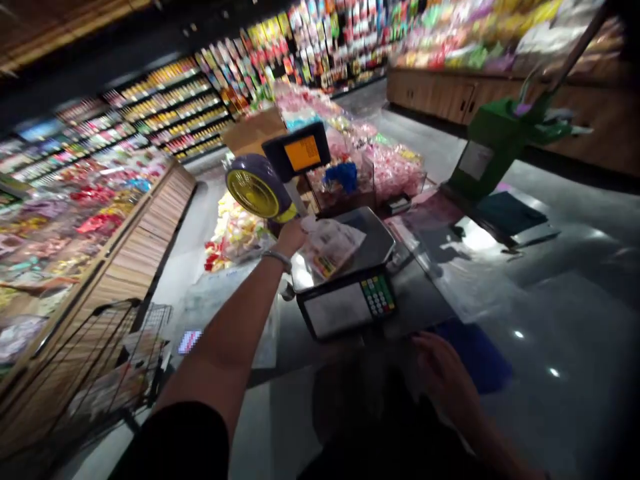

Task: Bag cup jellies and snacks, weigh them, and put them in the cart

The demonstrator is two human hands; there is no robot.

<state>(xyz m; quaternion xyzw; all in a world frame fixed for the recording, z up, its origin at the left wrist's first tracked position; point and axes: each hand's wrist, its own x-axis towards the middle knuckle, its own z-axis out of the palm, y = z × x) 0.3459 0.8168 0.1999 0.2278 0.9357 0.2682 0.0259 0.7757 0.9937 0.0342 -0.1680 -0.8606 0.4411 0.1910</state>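
My left hand (291, 240) reaches forward, its fingers closed on the gathered top of a clear plastic bag (333, 241) with small wrapped pieces in it. The bag lies tilted on the metal pan (373, 230) of a weighing scale. Below the pan is the scale's keypad (378, 295), and an orange-lit display (302, 153) stands behind it. My right hand (443, 367) hangs low near the counter's front edge, blurred, with fingers loosely extended and nothing visible in them.
A yellow and purple fan (255, 187) stands left of the display. To the right rises a green bag-sealing machine (493, 143). A shopping cart (115, 360) stands at lower left. Sweets bins (90, 207) line the left, and a blue flat item (475, 357) lies at right.
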